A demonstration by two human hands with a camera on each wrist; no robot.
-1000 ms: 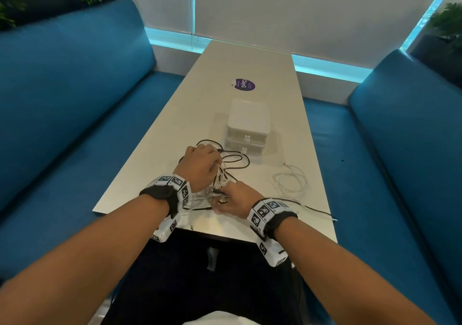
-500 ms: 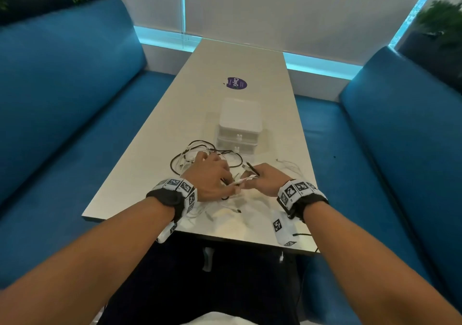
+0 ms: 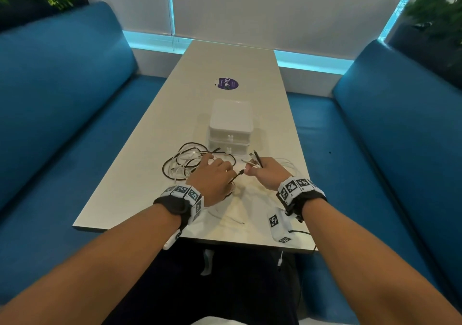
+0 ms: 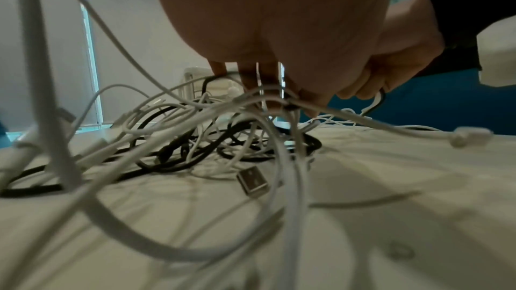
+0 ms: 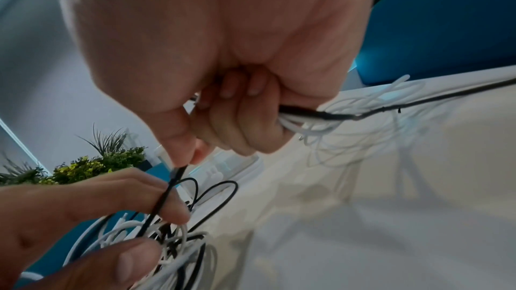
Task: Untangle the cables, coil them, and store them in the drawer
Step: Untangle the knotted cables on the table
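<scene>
From the head view, a long pale rectangular surface (image 3: 155,154) runs away between two blue padded benches, and a small white plastic two-drawer box (image 3: 231,127) sits at its middle, both drawers closed. Just in front of the box, at about eleven o'clock from the left hand (image 3: 212,178), lies a tangled heap of black and white cables (image 3: 185,161); their number cannot be counted in the knot. The left hand rests on the heap with fingers curled into it, and the right hand (image 3: 266,174) sits just beside it at three o'clock, clenched around several cable ends that stick up out of the fist. A thin black cable (image 3: 237,174) stretches between the two hands, its long axis running roughly nine to three. From the left wrist view, the left hand's fingers (image 4: 251,78) hook into white and black strands above the heap, and one silver flat USB plug (image 4: 252,181) lies loose on the surface. From the right wrist view, the right hand (image 5: 223,105) pinches the black cable's end between thumb and forefinger while its other fingers hold a black-and-white bundle; the left hand's fingers (image 5: 134,197) pinch the same black cable lower, at seven o'clock.
</scene>
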